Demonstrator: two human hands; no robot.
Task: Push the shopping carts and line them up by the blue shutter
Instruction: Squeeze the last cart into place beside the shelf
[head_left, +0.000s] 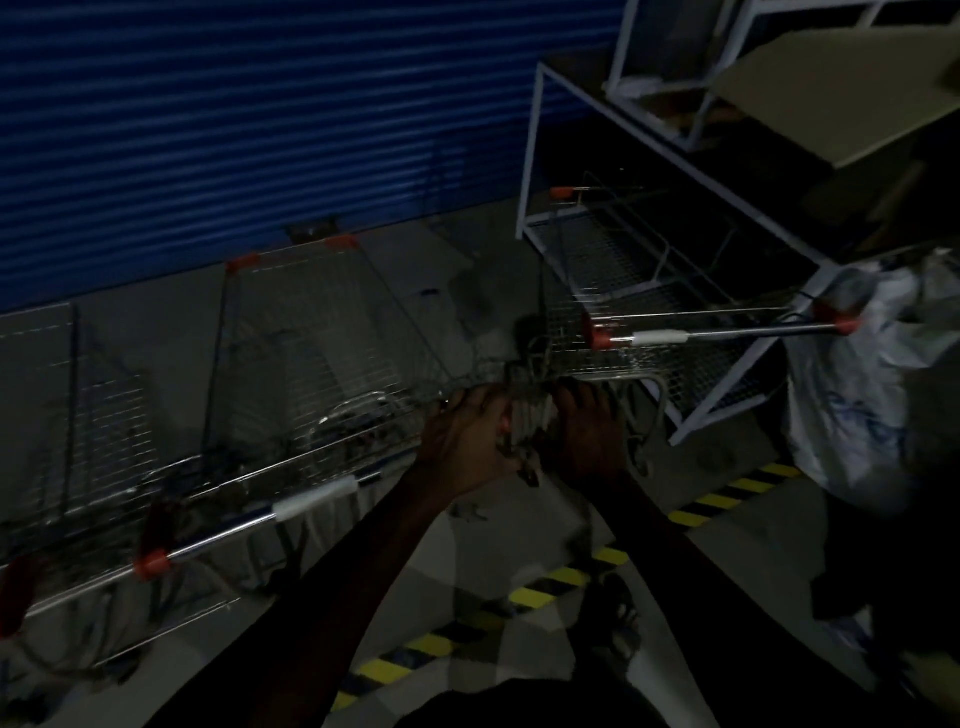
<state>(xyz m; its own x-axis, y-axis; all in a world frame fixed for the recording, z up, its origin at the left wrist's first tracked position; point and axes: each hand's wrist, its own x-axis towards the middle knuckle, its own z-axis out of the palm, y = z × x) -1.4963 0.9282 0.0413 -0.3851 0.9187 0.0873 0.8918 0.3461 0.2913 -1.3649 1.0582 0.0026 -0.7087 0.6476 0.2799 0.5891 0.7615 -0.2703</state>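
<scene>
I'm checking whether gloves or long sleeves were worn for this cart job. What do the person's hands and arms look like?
Both the left hand and the right hand are bare, with no gloves. Both forearms are uncovered up to the bottom of the frame, so no sleeves show. I see no watch, ring or band, though the picture is dark and such small details could be missed.

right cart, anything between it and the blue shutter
Partly. The white rack stands along the right cart's right side, and its wire shelf overlaps the basket in this view. The floor strip ahead, up to the shutter, looks bare. Both hands are at the wire between the carts; the dim light hides more.
</scene>
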